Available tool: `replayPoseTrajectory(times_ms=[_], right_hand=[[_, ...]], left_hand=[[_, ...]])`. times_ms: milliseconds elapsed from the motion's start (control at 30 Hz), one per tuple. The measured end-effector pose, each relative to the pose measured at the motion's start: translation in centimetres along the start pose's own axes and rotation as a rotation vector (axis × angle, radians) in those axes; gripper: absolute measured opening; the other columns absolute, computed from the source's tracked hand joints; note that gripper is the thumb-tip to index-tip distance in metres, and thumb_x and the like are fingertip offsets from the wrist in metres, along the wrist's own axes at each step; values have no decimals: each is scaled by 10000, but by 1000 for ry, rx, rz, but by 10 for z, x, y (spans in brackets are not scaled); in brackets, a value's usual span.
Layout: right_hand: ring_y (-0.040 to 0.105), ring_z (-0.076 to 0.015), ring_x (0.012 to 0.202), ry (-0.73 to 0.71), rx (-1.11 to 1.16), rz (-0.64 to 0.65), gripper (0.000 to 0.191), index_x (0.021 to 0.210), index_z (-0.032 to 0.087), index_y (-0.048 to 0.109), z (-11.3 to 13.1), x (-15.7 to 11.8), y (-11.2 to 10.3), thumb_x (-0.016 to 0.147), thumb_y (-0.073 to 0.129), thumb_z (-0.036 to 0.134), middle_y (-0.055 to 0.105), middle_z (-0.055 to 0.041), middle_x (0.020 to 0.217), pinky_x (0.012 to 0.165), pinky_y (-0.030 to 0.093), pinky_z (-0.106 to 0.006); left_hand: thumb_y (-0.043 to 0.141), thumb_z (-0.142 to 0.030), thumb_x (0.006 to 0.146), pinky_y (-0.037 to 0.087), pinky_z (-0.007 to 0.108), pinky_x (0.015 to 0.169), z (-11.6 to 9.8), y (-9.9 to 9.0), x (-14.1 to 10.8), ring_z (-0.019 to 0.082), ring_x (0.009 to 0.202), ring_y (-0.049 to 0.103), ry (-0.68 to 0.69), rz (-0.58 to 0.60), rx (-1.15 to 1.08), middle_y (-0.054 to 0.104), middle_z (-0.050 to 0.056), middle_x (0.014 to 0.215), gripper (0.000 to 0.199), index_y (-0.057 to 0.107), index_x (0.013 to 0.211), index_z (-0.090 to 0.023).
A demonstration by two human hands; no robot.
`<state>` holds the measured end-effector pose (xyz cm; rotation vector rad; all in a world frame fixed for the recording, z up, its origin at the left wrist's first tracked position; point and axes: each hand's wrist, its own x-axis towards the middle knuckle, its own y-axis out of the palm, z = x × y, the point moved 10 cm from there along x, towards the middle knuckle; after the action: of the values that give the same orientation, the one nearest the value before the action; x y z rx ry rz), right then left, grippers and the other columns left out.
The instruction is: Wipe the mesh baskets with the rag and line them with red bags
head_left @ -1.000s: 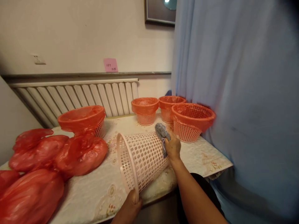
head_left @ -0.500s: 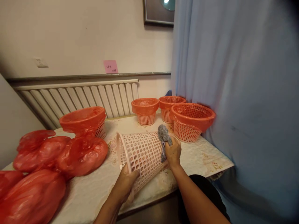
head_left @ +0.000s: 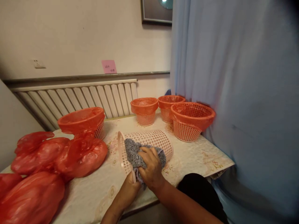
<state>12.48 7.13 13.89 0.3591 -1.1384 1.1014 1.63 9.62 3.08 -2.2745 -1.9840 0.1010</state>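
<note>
Patterned tablecloth (head_left: 86,196), cream wall (head_left: 70,34), radiator (head_left: 93,98), left grip (head_left: 129,186) clamped on pale basket (head_left: 149,138), right (head_left: 151,166) on cloth (head_left: 133,154)

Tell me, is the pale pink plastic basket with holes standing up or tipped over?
Tipped: the pale pink plastic basket is sideways, its round rim facing the shiny red plastic bags, not up.
</note>
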Motion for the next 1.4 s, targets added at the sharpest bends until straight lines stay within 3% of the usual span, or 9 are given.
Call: replayPoseTrajectory(times_ms=[100, 233, 467, 633, 800, 967, 1100, 1200, 1400], right_hand=[[502, -252, 1006, 29, -65, 4, 429, 1084, 168, 639, -19, 11, -1, 689, 514, 54, 627, -83, 1123, 917, 428, -393], [498, -246, 1028, 84, -164, 37, 434, 1106, 189, 628, -55, 23, -7, 715, 509, 41, 641, -58, 1125, 936, 415, -374], [497, -246, 996, 348, -487, -94, 295, 1045, 195, 635, -145, 22, -59, 790, 498, 135, 651, -76, 1035, 908, 386, -364], [518, -239, 947, 501, -522, -186, 288, 1050, 164, 625, -175, 6, -84, 804, 477, 192, 648, -97, 1017, 883, 379, -352], [508, -245, 995, 474, -519, -158, 293, 1053, 167, 619, -167, -2, -78, 803, 468, 192, 650, -96, 1065, 933, 367, -358], [515, -244, 993, 526, -464, -170, 310, 1056, 165, 625, -171, -8, -77, 789, 470, 194, 651, -104, 1022, 900, 390, -358], [519, -254, 966, 534, -426, -191, 316, 1059, 161, 626, -164, -11, -73, 786, 469, 189, 655, -106, 1022, 875, 415, -372], [526, -258, 986, 417, -369, -146, 305, 1045, 176, 624, -133, -8, -55, 774, 482, 167, 653, -94, 1066, 907, 420, -391], [568, -234, 1005, 52, 9, 24, 393, 1029, 191, 619, -22, -8, -11, 667, 492, 107, 648, -74, 1067, 943, 428, -392]], left_hand=[[597, -211, 721, 397, 455, 1064, 5, 9, -5, 293, 1096, 606, 58, 84, 57, 732, 81, 1046, 312, 683, 1016, -152], [576, -258, 764, 288, 470, 1147, 9, 16, -11, 304, 1235, 533, 36, 146, 94, 681, 99, 1220, 346, 695, 1072, -151], [555, -276, 798, 281, 497, 1148, 9, 15, -15, 315, 1278, 496, 20, 164, 125, 657, 108, 1268, 419, 665, 1180, -142], [563, -287, 804, 275, 474, 1156, 15, 14, -14, 306, 1288, 492, 10, 190, 119, 652, 99, 1279, 414, 668, 1180, -151], [653, -335, 763, 304, 459, 1140, 10, 8, -9, 315, 1265, 516, 18, 187, 19, 657, 119, 1268, 455, 661, 1178, -147], [690, -335, 738, 392, 461, 1070, -17, -6, 4, 321, 1169, 593, -32, 31, -194, 682, 148, 1208, 573, 586, 1256, -116], [661, -228, 674, 445, 421, 1016, -32, -6, 9, 296, 1093, 636, -47, 5, -279, 701, 123, 1169, 611, 562, 1265, -111], [614, -180, 650, 476, 397, 971, -33, -6, 10, 271, 1035, 657, -50, 2, -225, 718, 102, 1120, 583, 583, 1228, -114], [607, -207, 660, 476, 424, 958, -36, -1, 14, 276, 991, 651, 0, 24, -129, 737, 88, 1010, 401, 659, 1049, -122]])
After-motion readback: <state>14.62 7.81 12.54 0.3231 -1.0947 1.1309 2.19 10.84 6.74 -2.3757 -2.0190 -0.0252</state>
